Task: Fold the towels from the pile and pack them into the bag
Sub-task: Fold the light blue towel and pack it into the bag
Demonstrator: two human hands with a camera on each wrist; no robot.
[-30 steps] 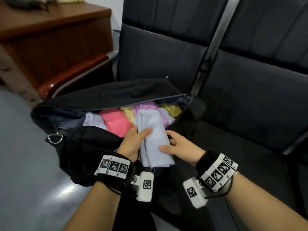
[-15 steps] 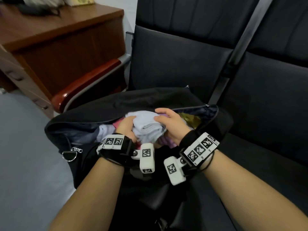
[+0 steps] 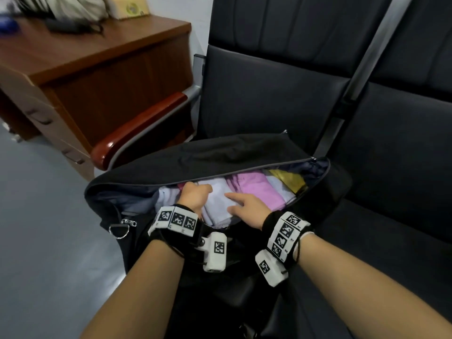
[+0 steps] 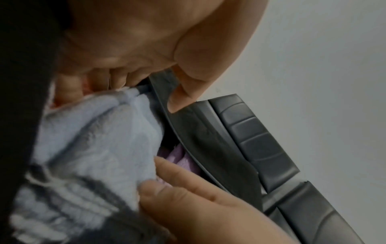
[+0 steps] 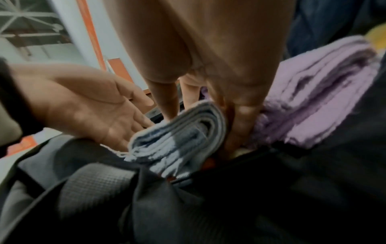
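A black bag [image 3: 220,152] lies open on the seat with folded towels packed side by side in it. The light blue folded towel [image 3: 217,204] [image 5: 177,137] sits in the middle of the opening. My left hand [image 3: 195,195] [image 5: 94,107] lies against its left side, fingers pushed down beside it. My right hand [image 3: 244,206] [image 5: 219,66] has straight fingers pushed down between this towel and the purple towel [image 3: 254,187] [image 5: 323,99]. A yellow towel [image 3: 288,179] shows at the bag's right end. The fingertips of both hands are hidden in the bag.
Black padded chair backs [image 3: 269,94] rise behind the bag, and another seat [image 3: 391,167] lies to the right. A red-brown armrest [image 3: 137,128] and a wooden desk [image 3: 85,52] stand at the left. Grey floor [image 3: 36,228] is at the lower left.
The light blue towel, held over the bag's near edge a second ago, now sits down among the other towels. Both hands moved forward with it and now press at its sides.
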